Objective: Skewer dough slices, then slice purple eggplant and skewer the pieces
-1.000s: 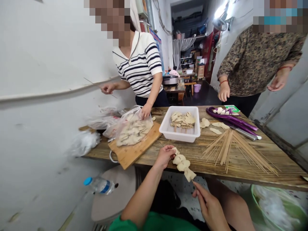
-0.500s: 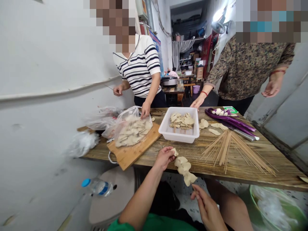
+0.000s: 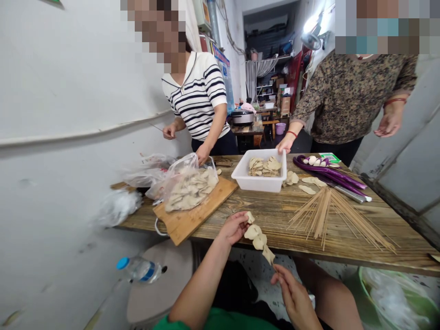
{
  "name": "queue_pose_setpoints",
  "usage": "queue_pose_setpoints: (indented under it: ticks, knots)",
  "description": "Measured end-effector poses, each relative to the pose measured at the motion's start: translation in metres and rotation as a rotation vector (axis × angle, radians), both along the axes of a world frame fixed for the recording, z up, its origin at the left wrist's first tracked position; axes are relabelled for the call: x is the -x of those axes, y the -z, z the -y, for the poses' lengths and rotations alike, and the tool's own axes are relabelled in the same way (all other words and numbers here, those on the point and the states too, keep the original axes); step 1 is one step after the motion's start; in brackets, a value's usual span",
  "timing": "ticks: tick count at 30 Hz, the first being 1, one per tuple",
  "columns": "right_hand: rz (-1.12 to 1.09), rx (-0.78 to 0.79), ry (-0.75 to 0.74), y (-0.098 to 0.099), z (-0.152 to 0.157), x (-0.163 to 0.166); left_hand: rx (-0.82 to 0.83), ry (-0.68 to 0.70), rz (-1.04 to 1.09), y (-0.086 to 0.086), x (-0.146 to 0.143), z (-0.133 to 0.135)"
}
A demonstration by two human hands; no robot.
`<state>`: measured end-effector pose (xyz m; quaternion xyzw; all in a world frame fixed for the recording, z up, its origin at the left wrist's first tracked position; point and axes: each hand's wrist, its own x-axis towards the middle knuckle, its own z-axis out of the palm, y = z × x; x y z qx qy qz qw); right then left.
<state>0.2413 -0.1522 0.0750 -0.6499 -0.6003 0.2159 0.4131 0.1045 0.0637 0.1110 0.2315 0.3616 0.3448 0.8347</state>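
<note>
My left hand [image 3: 234, 228] pinches the top end of a bamboo skewer threaded with several pale slices [image 3: 258, 237], at the table's near edge. My right hand [image 3: 294, 298] grips the skewer's lower end, below the table edge. A fan of loose bamboo skewers [image 3: 338, 215] lies on the wooden table [image 3: 275, 215] to the right. A white tub [image 3: 260, 170] holding finished skewers sits further back, tilted up by the hand of a person in a patterned top [image 3: 285, 144].
A wooden cutting board [image 3: 192, 213] carries a plastic bag of pale slices [image 3: 189, 183], touched by a person in a striped shirt. Purple eggplants [image 3: 330, 172] and a knife lie at the back right. A water bottle [image 3: 139, 269] rests on a stool; a green basin [image 3: 398, 298] stands lower right.
The person in the patterned top reached to the white tub and pulled it back, tilting it. My hands turned the skewer slightly, its slices now more edge-on.
</note>
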Motion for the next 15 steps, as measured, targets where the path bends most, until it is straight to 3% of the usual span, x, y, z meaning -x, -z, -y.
queue_pose_setpoints:
  ticks: [5,11,15]
  knots:
    - [-0.028,-0.007,0.019,0.003,-0.006,-0.002,-0.034,0.051,0.043,0.000,-0.002,0.000]
    - [-0.038,-0.002,0.016,-0.005,-0.009,-0.009,-0.119,-0.064,-0.103,-0.004,-0.004,0.000]
    - [-0.066,0.030,0.041,-0.005,-0.010,-0.014,-0.123,-0.046,-0.102,-0.006,-0.005,0.000]
